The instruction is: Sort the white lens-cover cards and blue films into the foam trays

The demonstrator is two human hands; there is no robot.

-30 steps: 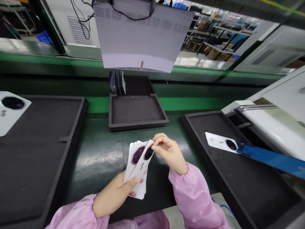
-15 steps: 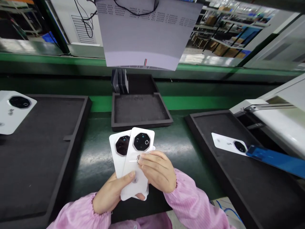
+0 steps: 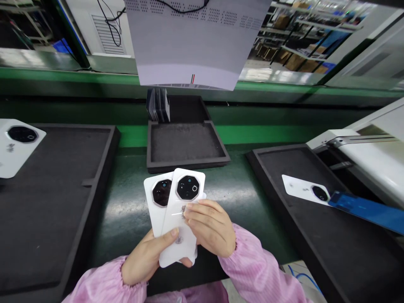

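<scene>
A lone white cover [image 3: 14, 147] lies at the far left corner of the left foam tray [image 3: 63, 202]. Over the green bench's [image 3: 126, 202] near edge, the left hand [image 3: 145, 256] clamps two back covers [image 3: 156, 210], thumb on top, fanned so that both octagonal camera rings show. The right hand [image 3: 211, 227] curls its fingers onto the front cover [image 3: 184, 198]; its thumb is hidden, so a pinch cannot be confirmed. A third cover [image 3: 299, 189] lies on the right foam tray [image 3: 315, 235]. The printed marks are unreadable.
</scene>
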